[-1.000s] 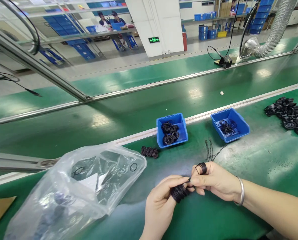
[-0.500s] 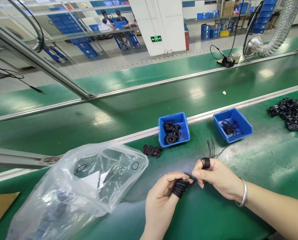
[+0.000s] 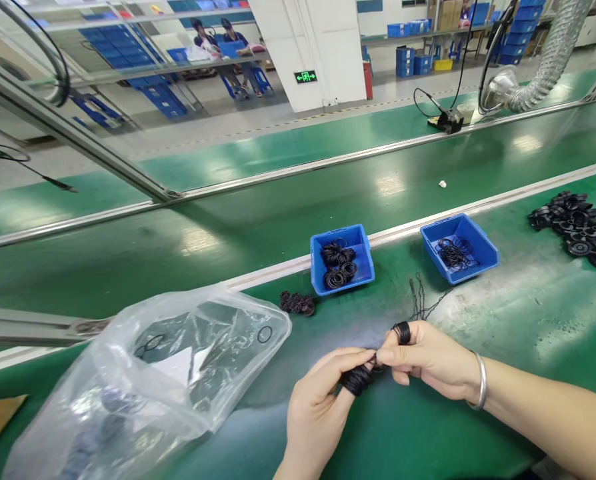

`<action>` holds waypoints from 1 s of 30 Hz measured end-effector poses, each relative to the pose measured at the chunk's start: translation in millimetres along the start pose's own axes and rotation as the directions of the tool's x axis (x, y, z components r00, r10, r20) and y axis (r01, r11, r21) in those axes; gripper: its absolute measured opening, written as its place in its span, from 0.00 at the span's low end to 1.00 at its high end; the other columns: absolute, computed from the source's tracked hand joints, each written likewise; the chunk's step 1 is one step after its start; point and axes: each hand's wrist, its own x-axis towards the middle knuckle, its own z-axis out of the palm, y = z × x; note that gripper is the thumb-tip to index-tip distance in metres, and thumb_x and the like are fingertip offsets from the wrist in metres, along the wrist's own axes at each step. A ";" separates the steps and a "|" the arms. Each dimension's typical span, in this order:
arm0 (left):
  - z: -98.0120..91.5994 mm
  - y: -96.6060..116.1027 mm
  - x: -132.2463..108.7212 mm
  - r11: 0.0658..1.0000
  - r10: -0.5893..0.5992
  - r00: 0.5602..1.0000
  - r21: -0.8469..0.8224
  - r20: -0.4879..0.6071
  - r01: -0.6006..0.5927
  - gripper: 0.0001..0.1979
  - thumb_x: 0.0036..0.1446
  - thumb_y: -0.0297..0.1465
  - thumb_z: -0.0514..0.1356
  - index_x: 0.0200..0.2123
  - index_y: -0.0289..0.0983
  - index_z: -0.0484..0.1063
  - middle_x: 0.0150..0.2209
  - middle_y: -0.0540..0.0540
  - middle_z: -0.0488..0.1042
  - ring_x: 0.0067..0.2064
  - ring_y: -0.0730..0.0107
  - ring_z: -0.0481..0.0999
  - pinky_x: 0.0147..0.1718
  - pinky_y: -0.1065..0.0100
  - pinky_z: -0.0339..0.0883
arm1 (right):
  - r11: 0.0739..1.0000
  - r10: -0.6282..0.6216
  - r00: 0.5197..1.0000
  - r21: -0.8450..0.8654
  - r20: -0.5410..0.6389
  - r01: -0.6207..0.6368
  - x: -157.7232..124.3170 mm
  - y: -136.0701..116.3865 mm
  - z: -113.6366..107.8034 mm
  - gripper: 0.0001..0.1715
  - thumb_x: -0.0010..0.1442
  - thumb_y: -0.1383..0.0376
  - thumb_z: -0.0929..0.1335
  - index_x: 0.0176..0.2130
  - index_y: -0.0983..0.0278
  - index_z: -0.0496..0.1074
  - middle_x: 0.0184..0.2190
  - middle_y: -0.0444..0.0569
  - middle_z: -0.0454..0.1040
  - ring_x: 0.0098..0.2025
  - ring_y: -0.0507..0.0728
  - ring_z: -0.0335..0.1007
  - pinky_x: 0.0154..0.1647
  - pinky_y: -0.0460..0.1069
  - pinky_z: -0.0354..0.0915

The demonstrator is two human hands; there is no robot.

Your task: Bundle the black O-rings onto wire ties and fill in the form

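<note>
A thick bundle of black rubber rings (image 3: 358, 380) is looped over fingers of my left hand (image 3: 321, 403), which is closed around it. My right hand (image 3: 428, 357) wears a smaller stack of black rings (image 3: 402, 333) on its index finger. Its thumb and fingertips pinch at the end of the left bundle, where the two hands meet. Whether a single ring sits in that pinch is too small to make out. Beyond the hands stand a blue bin (image 3: 343, 260) with bundled rings and another blue bin (image 3: 459, 249) with loose ones.
On the left lies a clear plastic bag (image 3: 143, 373) with a few rings and white paper inside. Small dark parts (image 3: 297, 303) lie beside the left bin. Thin black strands (image 3: 421, 300) rest near the right bin. Black plastic parts (image 3: 581, 227) are heaped at far right.
My right hand has moved left, and its fingertips now meet the ring bundle on my left hand. The whole view has shifted slightly.
</note>
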 end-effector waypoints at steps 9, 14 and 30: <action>6.4 3.0 1.0 0.996 0.041 0.998 -0.086 0.051 -0.036 0.19 0.58 0.20 0.60 0.48 0.47 0.78 0.38 0.49 0.80 0.38 0.69 0.81 0.39 0.72 0.75 | 0.993 0.050 0.997 0.105 0.060 -0.056 -2.1 -0.9 1.5 0.21 0.47 0.56 0.80 0.28 0.68 0.74 0.22 0.41 0.65 0.23 0.46 0.54 0.25 0.45 0.53; 2.9 0.4 -1.5 0.977 0.192 0.978 0.081 0.084 -0.198 0.21 0.59 0.18 0.57 0.50 0.45 0.77 0.40 0.47 0.81 0.40 0.69 0.81 0.39 0.72 0.75 | 0.960 0.154 0.981 0.218 0.115 -0.176 -2.7 0.6 1.7 0.19 0.47 0.60 0.80 0.29 0.68 0.72 0.18 0.37 0.59 0.22 0.45 0.49 0.25 0.44 0.53; 6.1 1.4 -3.8 0.970 -0.201 0.979 -0.149 -0.047 0.192 0.10 0.60 0.24 0.58 0.40 0.42 0.78 0.38 0.48 0.80 0.39 0.65 0.82 0.42 0.64 0.77 | 0.990 -0.137 0.990 -0.014 -0.028 0.137 0.1 -7.2 0.4 0.17 0.51 0.55 0.78 0.28 0.67 0.76 0.22 0.41 0.68 0.24 0.48 0.63 0.29 0.47 0.62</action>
